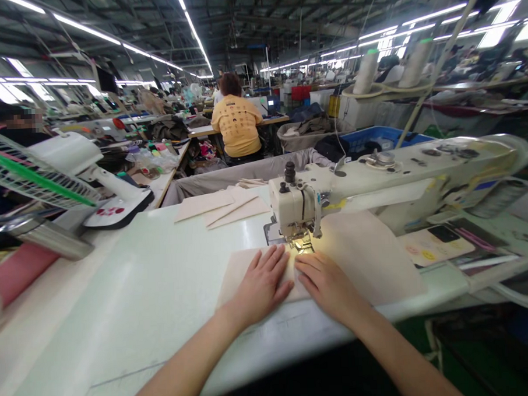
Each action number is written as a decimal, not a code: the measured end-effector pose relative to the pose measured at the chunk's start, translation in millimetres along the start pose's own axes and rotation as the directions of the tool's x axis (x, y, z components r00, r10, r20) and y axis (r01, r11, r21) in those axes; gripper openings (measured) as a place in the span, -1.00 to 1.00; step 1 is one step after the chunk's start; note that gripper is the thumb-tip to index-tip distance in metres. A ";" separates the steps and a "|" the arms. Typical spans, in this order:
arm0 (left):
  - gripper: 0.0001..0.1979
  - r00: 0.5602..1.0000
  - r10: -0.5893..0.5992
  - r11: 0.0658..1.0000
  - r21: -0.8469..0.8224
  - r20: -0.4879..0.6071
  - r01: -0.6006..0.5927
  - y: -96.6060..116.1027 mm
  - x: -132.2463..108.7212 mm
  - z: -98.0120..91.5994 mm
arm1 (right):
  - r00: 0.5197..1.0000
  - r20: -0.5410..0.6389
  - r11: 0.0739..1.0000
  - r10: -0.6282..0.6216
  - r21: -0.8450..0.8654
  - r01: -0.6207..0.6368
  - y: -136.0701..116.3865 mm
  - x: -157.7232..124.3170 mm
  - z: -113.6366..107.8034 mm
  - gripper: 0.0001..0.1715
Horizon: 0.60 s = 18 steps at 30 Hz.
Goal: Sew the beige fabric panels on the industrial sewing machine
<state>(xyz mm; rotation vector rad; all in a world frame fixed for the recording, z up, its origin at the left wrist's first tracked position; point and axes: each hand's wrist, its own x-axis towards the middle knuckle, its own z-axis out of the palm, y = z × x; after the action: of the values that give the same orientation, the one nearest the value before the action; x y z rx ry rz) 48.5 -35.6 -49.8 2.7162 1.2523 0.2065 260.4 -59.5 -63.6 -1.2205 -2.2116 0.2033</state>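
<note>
A beige fabric piece [363, 258] lies flat on the white sewing table [154, 296], running under the needle of a white sewing machine [389, 175]. My left hand [262, 282] rests flat on the fabric just left of the presser foot [301, 243], fingers stretched out and together. My right hand [324, 283] lies flat on the fabric right beside it, fingers pointing toward the needle. Both hands press the cloth down; neither grips anything. The machine's lamp lights the spot in front of my fingertips.
More cut beige pieces [223, 207] lie at the table's far side. A white desk fan [65, 171] stands at the left, a pink roll [17, 273] below it. A phone and papers [441, 243] lie right. A person in a yellow shirt [237, 126] sits ahead.
</note>
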 end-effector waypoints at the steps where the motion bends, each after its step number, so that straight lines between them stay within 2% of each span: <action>1: -0.41 1.000 -0.001 1.000 0.002 0.003 0.001 -0.2 0.7 -0.7 | 1.000 0.010 1.000 0.002 -0.004 -0.002 -0.1 0.6 -0.9 -0.71; 4: -0.46 1.000 0.025 1.000 0.005 -0.009 -0.025 4.1 -2.9 -4.4 | 0.999 0.030 1.000 -0.012 -0.010 0.012 -2.1 -4.3 -5.7 -0.73; 6: -0.54 0.993 0.115 0.993 -0.022 0.003 -0.115 11.5 -11.1 -8.0 | 0.999 0.034 1.000 -0.025 -0.008 0.026 -5.1 -14.1 -10.7 -0.74; 8: -0.58 0.971 0.239 0.969 -0.073 0.024 -0.237 19.9 -21.7 -12.1 | 0.999 0.033 0.999 -0.040 0.004 0.040 -8.5 -26.9 -16.2 -0.74; 10: -0.58 0.949 0.314 0.944 -0.112 0.035 -0.309 25.3 -30.8 -15.5 | 0.998 0.035 0.998 -0.057 0.015 0.056 -10.8 -38.3 -20.4 -0.74; 14: -0.58 0.947 0.319 0.942 -0.121 0.034 -0.313 19.9 -33.1 -18.5 | 0.996 0.054 0.997 -0.074 -0.003 0.074 -8.5 -43.0 -21.4 -0.73; 18: -0.58 0.953 0.297 0.952 -0.092 0.056 -0.291 3.3 -18.2 -18.8 | 0.996 0.070 0.998 -0.063 -0.019 0.064 -0.6 -24.6 -17.5 -0.75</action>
<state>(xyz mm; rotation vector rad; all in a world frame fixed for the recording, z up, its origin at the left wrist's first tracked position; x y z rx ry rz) 35.8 -50.3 -32.0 2.7988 0.7971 0.1900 279.7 -82.4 -59.7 -1.1688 -2.3145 0.1996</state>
